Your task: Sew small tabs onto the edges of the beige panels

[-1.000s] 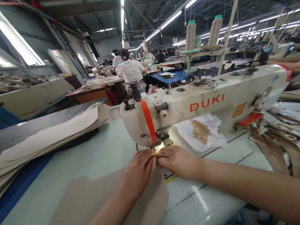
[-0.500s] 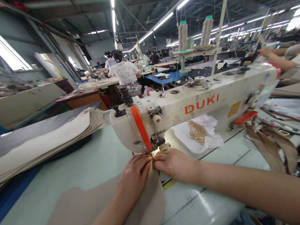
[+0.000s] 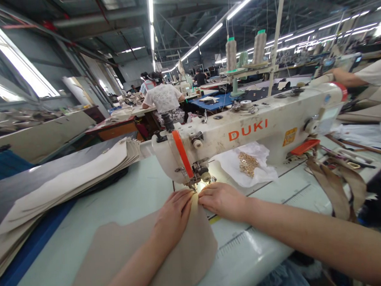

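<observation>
A beige fabric panel (image 3: pixel 194 251) lies on the sewing machine table, its upper edge under the needle area of a white sewing machine (image 3: pixel 215 136). My left hand (image 3: pixel 174 212) rests over the panel just left of the presser foot, fingers pressed together and gripping its edge. On the right side of that edge, my right hand (image 3: pixel 223 200) is closed, with thumb and fingertips pinching the fabric close to the foot. Both sets of fingertips nearly meet below the lit needle, and they partly hide the edge.
To the left lies a stack of beige panels (image 3: pixel 85 176). Behind the right hand, small gold metal pieces (image 3: pixel 248 164) sit on white paper (image 3: pixel 268 173). Brown straps (image 3: pixel 329 188) hang at the right, near an orange tray (image 3: pixel 305 147). A co-worker's arm (image 3: pixel 347 77) reaches in at far right.
The camera view has shifted slightly, so the machine sits a little differently in frame. Both hands stay at the needle holding the panel, with a little more space between their fingertips.
</observation>
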Demonstrator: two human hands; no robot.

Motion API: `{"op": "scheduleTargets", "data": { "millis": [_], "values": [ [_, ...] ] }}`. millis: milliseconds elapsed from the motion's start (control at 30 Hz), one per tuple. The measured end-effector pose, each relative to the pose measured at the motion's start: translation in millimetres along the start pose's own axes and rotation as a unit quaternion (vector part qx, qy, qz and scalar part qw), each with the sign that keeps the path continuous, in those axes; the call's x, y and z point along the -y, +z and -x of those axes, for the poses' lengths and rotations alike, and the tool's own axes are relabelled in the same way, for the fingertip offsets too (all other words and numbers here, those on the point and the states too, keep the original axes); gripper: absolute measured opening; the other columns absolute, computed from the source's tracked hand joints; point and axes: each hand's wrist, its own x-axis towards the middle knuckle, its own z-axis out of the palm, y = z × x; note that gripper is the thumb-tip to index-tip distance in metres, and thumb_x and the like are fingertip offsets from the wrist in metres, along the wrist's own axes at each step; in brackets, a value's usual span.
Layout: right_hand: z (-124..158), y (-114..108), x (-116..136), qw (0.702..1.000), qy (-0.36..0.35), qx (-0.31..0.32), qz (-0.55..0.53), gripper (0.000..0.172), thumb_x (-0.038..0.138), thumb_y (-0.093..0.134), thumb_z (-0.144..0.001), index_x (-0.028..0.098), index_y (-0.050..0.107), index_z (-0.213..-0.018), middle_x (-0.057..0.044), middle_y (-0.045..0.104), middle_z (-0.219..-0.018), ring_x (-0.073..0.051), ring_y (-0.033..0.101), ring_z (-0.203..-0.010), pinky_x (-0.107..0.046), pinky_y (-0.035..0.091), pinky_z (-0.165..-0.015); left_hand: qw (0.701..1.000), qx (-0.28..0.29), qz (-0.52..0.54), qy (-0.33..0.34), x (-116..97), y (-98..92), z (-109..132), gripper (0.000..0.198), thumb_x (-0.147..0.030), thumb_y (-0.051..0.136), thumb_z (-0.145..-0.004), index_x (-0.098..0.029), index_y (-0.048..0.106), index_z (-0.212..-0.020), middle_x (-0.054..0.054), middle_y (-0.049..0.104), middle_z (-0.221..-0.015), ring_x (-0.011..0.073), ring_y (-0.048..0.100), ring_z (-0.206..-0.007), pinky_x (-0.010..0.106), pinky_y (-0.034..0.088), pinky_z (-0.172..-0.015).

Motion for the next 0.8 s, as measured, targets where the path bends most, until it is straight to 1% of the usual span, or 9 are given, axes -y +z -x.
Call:
{"op": "scheduleTargets", "data": {
  "millis": [100,200,467,567,700,800],
  "values": [
    [3.3,-2.4,2.8,1.000,-0.023,-0.005,0.001,0.011,0.019,0.051,-0.091,0.014,0.061,-0.089,-0.005,0.066,-0.094,-0.018,0.058,-0.092,-0.028,0.044,-0.085,0.999,0.023,-0.024,0.007,-0.6,0.1,3.1,0.028,-0.024,0.040,-0.090,-0.016,0.065,-0.101,0.009,0.070,-0.102,0.0211,0.063,-0.097,0.038,0.053,-0.088],
    [3.5,-4.8,4.5,0.999,-0.043,0.005,0.003,0.011,0.019,0.051,-0.091,0.015,0.060,-0.087,-0.003,0.066,-0.090,-0.017,0.058,-0.093,-0.027,0.043,-0.085,0.999,0.035,-0.034,0.001,-0.1,1.8,4.1,0.030,-0.025,0.038,-0.090,-0.015,0.064,-0.101,0.010,0.069,-0.105,0.0212,0.063,-0.099,0.039,0.052,-0.089],
    [1.0,-6.9,3.5,0.999,-0.049,0.019,-0.003,0.018,0.020,0.046,-0.093,0.015,0.060,-0.084,-0.004,0.066,-0.088,-0.017,0.058,-0.093,-0.025,0.042,-0.085,0.997,0.063,-0.003,-0.039,-1.5,0.3,4.5,0.032,-0.027,0.037,-0.091,-0.017,0.062,-0.108,0.009,0.067,-0.110,0.0209,0.062,-0.102,0.039,0.051,-0.093],
    [1.4,-5.8,2.4,0.998,-0.050,0.019,-0.011,0.018,0.020,0.046,-0.093,0.015,0.060,-0.085,-0.004,0.066,-0.090,-0.017,0.057,-0.093,-0.026,0.041,-0.085,0.997,0.070,-0.007,-0.046,-0.9,0.6,5.5,0.033,-0.028,0.037,-0.091,-0.017,0.062,-0.109,0.009,0.066,-0.113,0.0209,0.061,-0.105,0.039,0.049,-0.095],
    [2.4,-3.4,1.3,0.998,-0.051,0.017,-0.020,0.017,0.019,0.045,-0.093,0.015,0.060,-0.086,-0.005,0.066,-0.092,-0.017,0.057,-0.095,-0.026,0.041,-0.088,0.996,0.075,-0.016,-0.038,-0.3,2.0,5.8,0.034,-0.030,0.036,-0.092,-0.016,0.061,-0.110,0.009,0.066,-0.114,0.0210,0.060,-0.106,0.039,0.048,-0.096],
    [2.9,-2.0,1.3,0.998,-0.051,0.017,-0.019,0.017,0.020,0.045,-0.093,0.015,0.060,-0.087,-0.005,0.066,-0.092,-0.017,0.056,-0.097,-0.027,0.041,-0.089,0.996,0.081,-0.023,-0.023,-1.7,1.9,4.2,0.034,-0.028,0.034,-0.092,-0.016,0.060,-0.110,0.010,0.065,-0.115,0.0207,0.060,-0.107,0.038,0.048,-0.096]
  ]
}}
